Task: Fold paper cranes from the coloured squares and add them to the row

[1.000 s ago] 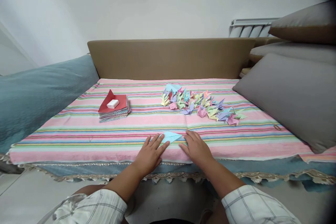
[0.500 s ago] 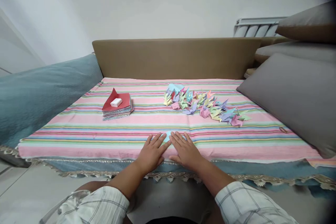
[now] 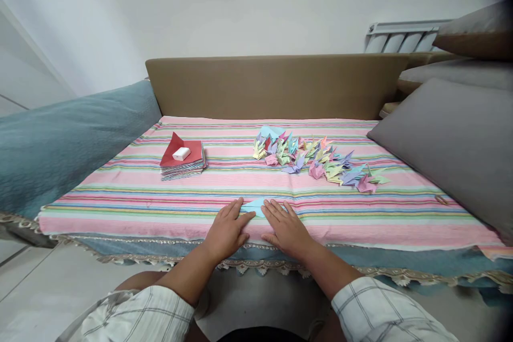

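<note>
A light-blue folded paper (image 3: 256,207) lies flat on the striped cloth near the front edge, long and pointed toward the left. My left hand (image 3: 226,227) rests palm down at its left end, fingers stretched out and the thumb pointing toward the paper. Over the right part of the paper lies my right hand (image 3: 287,226), flat with fingers extended. Both hands cover portions of the paper, so its full outline is hidden. Beyond them sit many small paper cranes (image 3: 316,170) in mixed pastel colours, spread in a heap.
A stack of coloured paper (image 3: 182,171) with a white block (image 3: 181,154) on top sits at left. A light-blue sheet (image 3: 271,132) lies behind the cranes. Grey cushions (image 3: 449,160) flank the right side, a blue-covered armrest (image 3: 80,139) the left. A small brown object (image 3: 441,200) lies at right.
My left hand has slid a little to the left, uncovering more of the light-blue paper. My right hand stays on it. The whole view has shifted slightly.
</note>
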`<state>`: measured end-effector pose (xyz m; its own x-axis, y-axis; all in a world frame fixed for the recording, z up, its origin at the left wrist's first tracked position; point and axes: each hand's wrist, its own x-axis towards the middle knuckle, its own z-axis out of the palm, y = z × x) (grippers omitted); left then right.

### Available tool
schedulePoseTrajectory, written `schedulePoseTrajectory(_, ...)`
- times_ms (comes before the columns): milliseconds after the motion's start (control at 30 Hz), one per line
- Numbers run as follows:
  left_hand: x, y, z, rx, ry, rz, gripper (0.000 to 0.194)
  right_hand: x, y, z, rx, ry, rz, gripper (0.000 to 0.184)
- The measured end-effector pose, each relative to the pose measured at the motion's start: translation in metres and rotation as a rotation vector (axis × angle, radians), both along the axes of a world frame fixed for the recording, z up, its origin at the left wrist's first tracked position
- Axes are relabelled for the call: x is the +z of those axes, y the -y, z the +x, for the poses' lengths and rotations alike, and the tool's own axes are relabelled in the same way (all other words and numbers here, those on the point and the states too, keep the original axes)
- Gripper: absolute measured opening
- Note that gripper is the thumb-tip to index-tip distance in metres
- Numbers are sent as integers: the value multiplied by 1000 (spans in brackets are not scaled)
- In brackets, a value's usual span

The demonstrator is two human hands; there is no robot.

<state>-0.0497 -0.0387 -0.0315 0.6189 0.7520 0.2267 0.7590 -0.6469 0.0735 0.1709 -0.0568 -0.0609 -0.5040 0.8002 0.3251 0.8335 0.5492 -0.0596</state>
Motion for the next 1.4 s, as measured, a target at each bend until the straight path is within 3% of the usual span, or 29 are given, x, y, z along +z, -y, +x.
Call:
schedulePoseTrajectory(200,8,-4,-5,77,33,10,48,1,1,-1,-1,-3,20,66)
schedulePoseTrajectory(333,18,-6,-11,114,29,-63,42,0,0,-1,-3,-15,4,64)
schedulePoseTrajectory(467,24,-9,-3,157,121,-43,32,-1,0,-1,-5,-28,-18,64)
schedulePoseTrajectory(567,19,-10,16,-6,149,32,40,-1,0,-3,-12,-31,-31,64)
schedulePoseTrajectory(667,7,-13,36,-141,152,-5,55,0,0,-4,-28,-34,-26,66)
schedulePoseTrajectory(800,-6,-19,47,-129,148,-33,70,0,-1,-5,-39,-37,-23,69)
schedulePoseTrajectory(933,-10,-22,45,-117,109,-15,75,-2,-1,-1,-18,-28,1,70)
schedulePoseTrajectory(1400,-14,-24,42,-192,-45,91,67,5,14,20,-196,-59,84,54)
